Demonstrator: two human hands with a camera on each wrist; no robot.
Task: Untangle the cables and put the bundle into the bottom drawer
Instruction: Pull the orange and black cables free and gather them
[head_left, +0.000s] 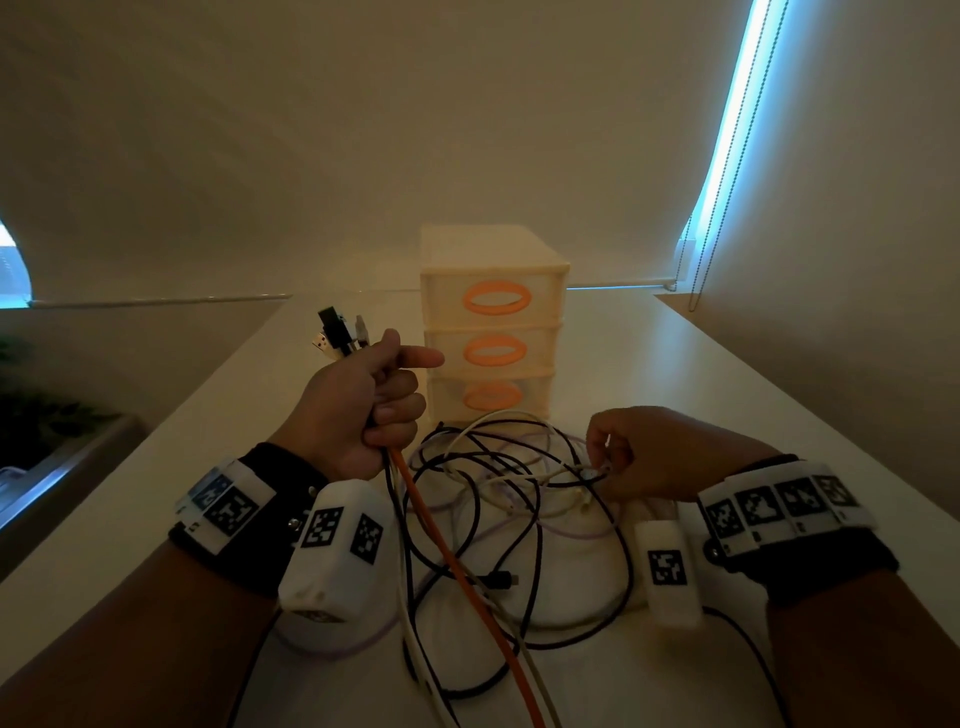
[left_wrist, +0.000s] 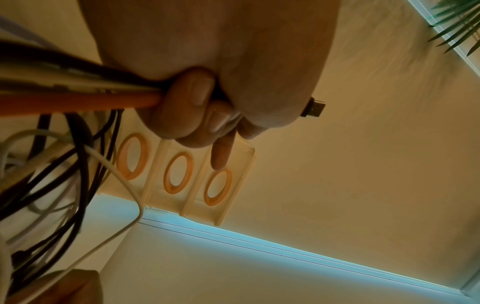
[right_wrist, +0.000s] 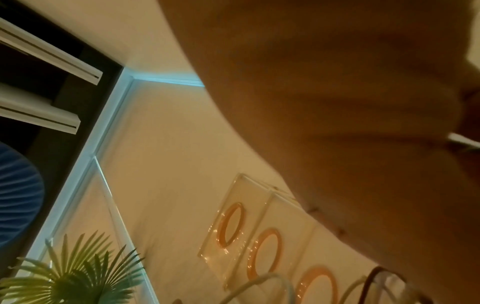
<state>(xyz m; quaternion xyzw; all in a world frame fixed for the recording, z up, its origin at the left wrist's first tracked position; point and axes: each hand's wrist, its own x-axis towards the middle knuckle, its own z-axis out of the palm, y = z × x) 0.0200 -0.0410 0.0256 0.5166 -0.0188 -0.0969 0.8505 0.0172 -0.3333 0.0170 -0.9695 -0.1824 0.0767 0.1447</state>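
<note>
Nearest of all, a messy pile of cables (head_left: 498, 499) is lying on the pale table (head_left: 753, 395), with black, white and see-through loops crossing over each other, and a black plug end sitting loose in the middle. The left hand (head_left: 363, 410) is squeezing a bunch of cables in its fist, with an orange cable (head_left: 447, 551) running down out of the bottom of the fist toward the near edge, and the plug ends (head_left: 340, 332) are sticking up out of the top of it. In the left wrist view the fingers (left_wrist: 192, 96) are wrapping tight around the orange cable and the dark ones beside it, while one finger is pointing out straight. The right hand (head_left: 649, 452) is pinching a small white plug tip (head_left: 595, 472) at the edge of the pile; the right wrist view is too dark and blurry to show the fingers. So I think the untangling is only partly done, because one end of each cable seems gathered, but the loops are still knotted together. Past the pile, a little drawer box (head_left: 493, 322) is standing on the table with three drawers and orange ring handles. The bottom drawer (head_left: 491, 397) is still closed, so nothing is put away yet. Behind it, a plain blind is hanging down, with blue light glowing along its right edge and a bead chain (head_left: 727, 156) dangling there. A green leafy plant (right_wrist: 75, 277) is sitting off to the left.
</note>
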